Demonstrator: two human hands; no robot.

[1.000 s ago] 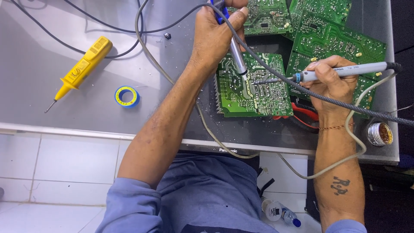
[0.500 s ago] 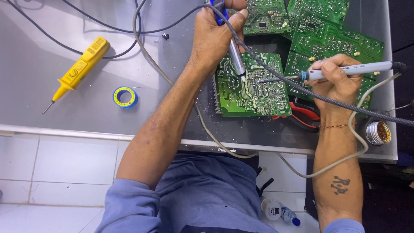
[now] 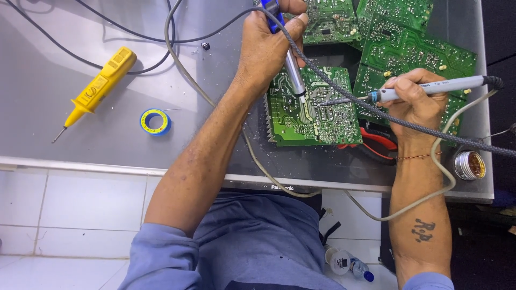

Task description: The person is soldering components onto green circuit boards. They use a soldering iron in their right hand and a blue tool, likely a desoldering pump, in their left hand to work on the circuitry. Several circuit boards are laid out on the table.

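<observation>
Left hand: grip closed around a blue-handled desoldering tool, tip down on the board.
Right hand: grip closed on a grey soldering iron, tip pointing to 9 o'clock, meeting the other tip.
Circuit board: green, flat on the grey table, between both hands.
Other boards: at 1 o'clock of it, overlapping.
Yellow tester: far out at 9 o'clock.
Tape roll: blue-yellow, near the tester.
Flux tin: at 4 o'clock, table edge.
</observation>
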